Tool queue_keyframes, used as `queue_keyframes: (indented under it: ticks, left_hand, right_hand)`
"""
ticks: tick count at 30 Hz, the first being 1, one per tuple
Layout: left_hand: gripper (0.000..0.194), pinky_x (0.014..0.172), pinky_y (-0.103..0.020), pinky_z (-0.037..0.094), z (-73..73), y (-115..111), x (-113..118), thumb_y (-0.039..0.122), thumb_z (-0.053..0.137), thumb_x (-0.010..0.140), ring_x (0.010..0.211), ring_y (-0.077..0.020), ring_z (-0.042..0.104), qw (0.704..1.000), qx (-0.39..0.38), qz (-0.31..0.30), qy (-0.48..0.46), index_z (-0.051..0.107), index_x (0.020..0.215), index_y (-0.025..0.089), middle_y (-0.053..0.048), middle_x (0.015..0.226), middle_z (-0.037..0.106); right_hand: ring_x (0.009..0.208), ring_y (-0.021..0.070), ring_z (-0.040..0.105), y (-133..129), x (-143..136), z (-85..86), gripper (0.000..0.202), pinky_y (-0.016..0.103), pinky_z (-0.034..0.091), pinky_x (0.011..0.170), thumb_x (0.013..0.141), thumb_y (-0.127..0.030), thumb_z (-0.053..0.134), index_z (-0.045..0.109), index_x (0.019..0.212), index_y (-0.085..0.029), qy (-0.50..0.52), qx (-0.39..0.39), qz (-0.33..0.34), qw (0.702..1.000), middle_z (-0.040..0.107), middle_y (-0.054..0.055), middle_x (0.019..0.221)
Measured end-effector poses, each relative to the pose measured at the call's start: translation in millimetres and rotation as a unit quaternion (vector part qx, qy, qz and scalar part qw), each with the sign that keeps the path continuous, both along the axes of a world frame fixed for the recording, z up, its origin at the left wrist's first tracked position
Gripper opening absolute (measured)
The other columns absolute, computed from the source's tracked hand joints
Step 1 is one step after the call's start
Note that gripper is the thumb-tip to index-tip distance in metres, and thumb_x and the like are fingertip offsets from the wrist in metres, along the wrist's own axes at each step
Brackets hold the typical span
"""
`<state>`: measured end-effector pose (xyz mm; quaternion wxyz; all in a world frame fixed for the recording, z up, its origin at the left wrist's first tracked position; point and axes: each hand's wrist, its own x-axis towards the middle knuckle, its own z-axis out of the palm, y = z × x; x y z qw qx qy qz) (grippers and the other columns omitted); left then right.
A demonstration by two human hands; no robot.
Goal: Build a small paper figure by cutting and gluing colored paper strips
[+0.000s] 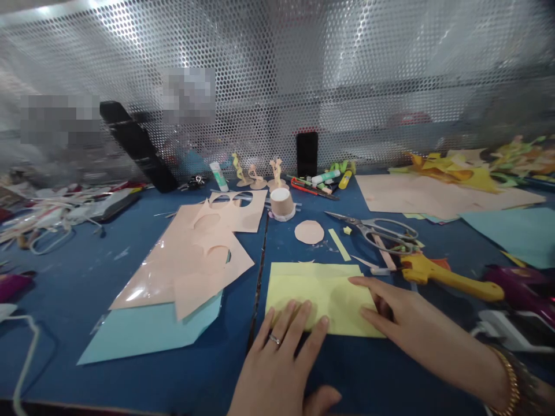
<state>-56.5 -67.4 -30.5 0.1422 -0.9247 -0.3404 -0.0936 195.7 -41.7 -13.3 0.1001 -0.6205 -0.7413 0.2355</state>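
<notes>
Both my hands are down on the yellow paper (318,294), which lies flat on the blue worktop (87,277) right in front of me. My left hand (281,370) presses its near edge, fingers (299,320) spread apart and laid flat, ring showing, gripping nothing. My right hand (399,315) comes in from the side, its fingers also apart and stretched out, resting on the sheet's right edge and corner, palm down, nothing clasped.

Just beyond the sheet sits a small peach paper circle (309,231), with a thin yellow strip (339,244) beside it. The scissors (381,231) lie to the right of those, blades pointing left, and nearer my right hand there's a yellow glue gun (446,277). An upturned paper cup (282,203) stands further back (little paper figures behind it, too small to make out well).

Off to my left, peach sheets (195,254) with round holes cut out overlap a light blue sheet (143,329). More peach paper (433,193) and a heap of yellow scraps (459,170) lie far right, against the perforated metal screen (303,69).
</notes>
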Motion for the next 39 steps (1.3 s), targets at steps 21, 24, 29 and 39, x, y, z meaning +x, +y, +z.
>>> queue_keyframes:
  ticks: [21, 24, 29, 39]
  left_hand:
    - [0.068, 0.1, -0.035, 0.034, -8.9, -4, -5, 0.066, 0.032, 0.088, 0.127, -0.0249, 0.044, 0.999, 0.04, 0.007, 0.006, 0.035, 0.143, 0.027, -0.002, 0.139, 0.053]
    - [0.067, 0.101, -0.034, 0.033, -9.5, -5, -5, 0.065, 0.033, 0.088, 0.127, -0.0243, 0.043, 0.999, 0.045, 0.006, 0.009, 0.035, 0.144, 0.027, -0.001, 0.139, 0.053]
    - [0.063, 0.103, -0.033, 0.03, -10.0, -6, -3, 0.061, 0.036, 0.09, 0.125, -0.0232, 0.044, 0.999, 0.04, 0.008, -0.023, 0.039, 0.142, 0.026, -0.001, 0.135, 0.057]
    - [0.061, 0.107, -0.033, 0.021, -8.2, -8, 1, 0.065, 0.039, 0.086, 0.121, -0.0207, 0.047, 0.997, 0.062, 0.014, -0.048, 0.055, 0.129, 0.024, 0.002, 0.127, 0.064]
  right_hand:
    - [0.103, 0.0251, 0.063, -13, 2, -9.0, 0.035, 0.043, 0.052, 0.086, 0.091, -0.026, 0.042, 0.054, 0.124, -0.025, -0.054, 0.138, 0.037, 0.988, 0.063, 0.008, 0.118]
    - [0.107, 0.0299, 0.059, -22, -2, -8.3, 0.038, 0.049, 0.05, 0.086, 0.091, -0.022, 0.039, 0.054, 0.127, -0.023, -0.125, 0.285, 0.081, 0.947, 0.064, 0.011, 0.115]
    - [0.11, 0.0203, 0.06, -37, -20, -11.1, 0.038, 0.035, 0.051, 0.085, 0.095, -0.018, 0.031, 0.062, 0.116, -0.019, -0.14, 0.405, 0.188, 0.884, 0.067, 0.003, 0.119]
    - [0.099, 0.0122, 0.066, -47, -30, -21.2, 0.043, 0.029, 0.05, 0.08, 0.1, -0.03, 0.025, 0.065, 0.112, -0.022, -0.154, 0.435, 0.185, 0.868, 0.071, -0.004, 0.111]
